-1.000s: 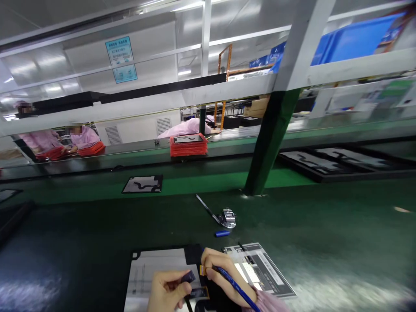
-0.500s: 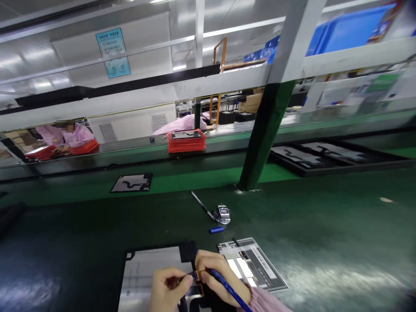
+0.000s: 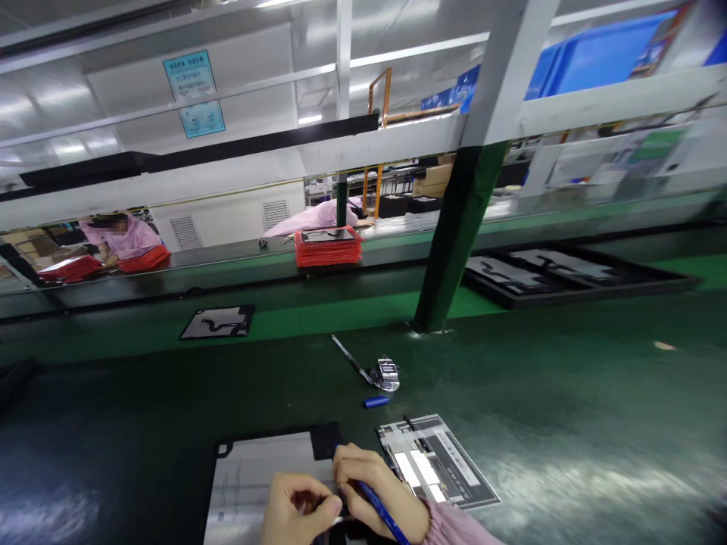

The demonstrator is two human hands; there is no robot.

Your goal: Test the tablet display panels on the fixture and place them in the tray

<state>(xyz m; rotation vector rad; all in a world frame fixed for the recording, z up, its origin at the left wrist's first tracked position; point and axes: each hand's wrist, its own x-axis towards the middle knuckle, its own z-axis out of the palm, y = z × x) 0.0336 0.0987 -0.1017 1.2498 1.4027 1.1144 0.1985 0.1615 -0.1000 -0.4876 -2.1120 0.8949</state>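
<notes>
At the bottom edge my left hand (image 3: 295, 511) pinches the end of a small flex cable over a grey flat panel (image 3: 255, 477) lying on the dark green bench. My right hand (image 3: 378, 496) grips a blue pen (image 3: 382, 515) and its fingertips press on the same cable right next to the left thumb. The cable itself is almost hidden between my fingers. A second, printed panel (image 3: 440, 462) lies just right of my right hand.
Beyond my hands lie a blue pen cap (image 3: 375, 401), a metal tally counter (image 3: 386, 373) and a thin rod (image 3: 351, 359). A green post (image 3: 454, 235) stands behind. A panel (image 3: 217, 322) rides the belt; black trays (image 3: 573, 272) at right; red tray stack (image 3: 328, 248); a co-worker in pink (image 3: 122, 236).
My hands have drawn together over the panel: the left fingers held a dark piece apart, now both hands meet on the cable. The view shifted slightly left.
</notes>
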